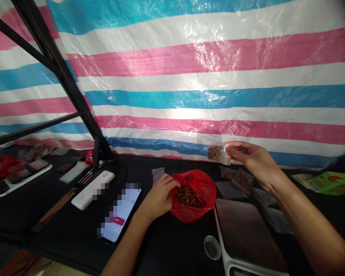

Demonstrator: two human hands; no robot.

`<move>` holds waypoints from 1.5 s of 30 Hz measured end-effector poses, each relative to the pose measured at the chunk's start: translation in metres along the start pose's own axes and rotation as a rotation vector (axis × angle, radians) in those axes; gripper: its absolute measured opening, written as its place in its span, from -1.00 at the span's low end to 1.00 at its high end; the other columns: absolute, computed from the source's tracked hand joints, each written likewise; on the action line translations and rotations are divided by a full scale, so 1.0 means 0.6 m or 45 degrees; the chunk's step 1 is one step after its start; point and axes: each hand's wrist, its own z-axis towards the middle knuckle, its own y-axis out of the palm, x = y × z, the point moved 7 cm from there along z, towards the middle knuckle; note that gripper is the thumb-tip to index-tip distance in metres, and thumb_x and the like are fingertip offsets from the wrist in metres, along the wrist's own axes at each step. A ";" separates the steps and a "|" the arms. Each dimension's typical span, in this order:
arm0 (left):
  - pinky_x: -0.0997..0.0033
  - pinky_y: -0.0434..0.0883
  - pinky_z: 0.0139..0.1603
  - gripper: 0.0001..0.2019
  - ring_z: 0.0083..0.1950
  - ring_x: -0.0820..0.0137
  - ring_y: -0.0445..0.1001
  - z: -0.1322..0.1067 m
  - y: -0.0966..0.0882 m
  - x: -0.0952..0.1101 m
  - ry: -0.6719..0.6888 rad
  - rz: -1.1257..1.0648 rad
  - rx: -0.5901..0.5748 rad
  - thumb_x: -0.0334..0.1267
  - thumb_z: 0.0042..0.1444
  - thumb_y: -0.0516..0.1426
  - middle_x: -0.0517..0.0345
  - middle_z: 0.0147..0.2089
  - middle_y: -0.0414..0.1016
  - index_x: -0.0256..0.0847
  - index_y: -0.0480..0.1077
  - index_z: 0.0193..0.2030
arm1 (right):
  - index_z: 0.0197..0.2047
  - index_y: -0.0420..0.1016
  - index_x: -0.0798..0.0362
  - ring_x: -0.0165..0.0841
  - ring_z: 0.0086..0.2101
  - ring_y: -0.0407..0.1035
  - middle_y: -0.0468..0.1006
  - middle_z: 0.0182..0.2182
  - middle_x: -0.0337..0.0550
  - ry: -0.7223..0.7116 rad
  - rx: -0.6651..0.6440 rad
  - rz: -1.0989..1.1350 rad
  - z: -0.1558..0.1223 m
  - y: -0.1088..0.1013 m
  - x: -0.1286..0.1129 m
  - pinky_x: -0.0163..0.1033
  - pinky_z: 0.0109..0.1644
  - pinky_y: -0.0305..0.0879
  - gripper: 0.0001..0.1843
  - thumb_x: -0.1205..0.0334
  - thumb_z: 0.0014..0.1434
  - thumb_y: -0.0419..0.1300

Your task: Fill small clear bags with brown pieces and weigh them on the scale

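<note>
"Pinching the top edge of a small zip bag [215, 152], the right hand [254, 159] has thumb and fingers closed, and it's up off the surface [175, 249]! Put the red plastic bag [209, 191] at the centre of our clock: the zip bag hangs at one o'clock, tipped sideways, its body pointing left, with brown bits inside."

"And the left hand [158, 197]?"

"Over at nine o'clock, right up against the red plastic bag! Fingers curled over the rim, touching it; how tightly they close, I can't tell, with the thumb hard to make out. The mouth gapes wide, and there are the dried brown pieces [191, 197], heaped inside."

"Who's lining the field?"

"A digital scale [247, 230] at four o'clock, just beside the red plastic bag, its plate dark, and a small clear cup [212, 247] at five, close by the scale's edge. Filled little bags [238, 178] between two and three, clear bags [276, 214] lower, beyond the scale, and a green packet [330, 182] far out at three."

"Left flank?"

"A lit smartphone [122, 214] between eight and nine, a long white device [92, 190] past it at nine. Striped sheeting [204, 96] fills twelve o'clock!"
</note>
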 end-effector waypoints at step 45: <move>0.48 0.20 -0.45 -0.80 -0.49 0.48 0.33 0.049 0.042 0.045 -0.217 -0.600 0.286 -0.27 0.29 0.11 0.23 -0.46 0.44 -0.18 0.41 -0.38 | 0.14 0.37 -0.08 -0.35 -0.41 0.44 0.51 -0.42 -0.33 -0.180 -0.644 -0.239 -0.122 0.180 -0.024 -0.30 -0.33 0.26 -0.65 0.29 0.29 0.17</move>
